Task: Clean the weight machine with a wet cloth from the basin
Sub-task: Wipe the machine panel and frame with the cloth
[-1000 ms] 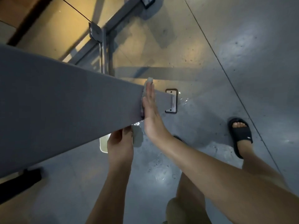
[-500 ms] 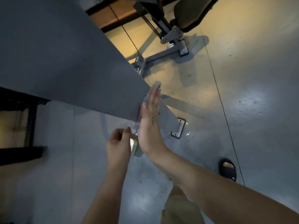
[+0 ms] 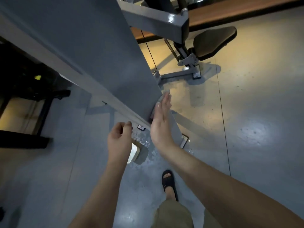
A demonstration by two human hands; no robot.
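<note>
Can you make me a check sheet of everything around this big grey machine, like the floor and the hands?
Surface: glossy grey floor, wet with water splashes below the hands.
Job's things: slanted grey metal panel of the weight machine; pale grey cloth against its edge; pale basin on the floor, partly hidden by the left hand.
Clutter: nothing seen.
Hands: right hand flat, pressing the cloth on the panel; left hand curled, holding nothing seen, beside the panel's lower edge.
Cables: thin dark cable running down behind the panel.
Surroundings: black padded seat, dark frame at left, black sandal on a foot.
</note>
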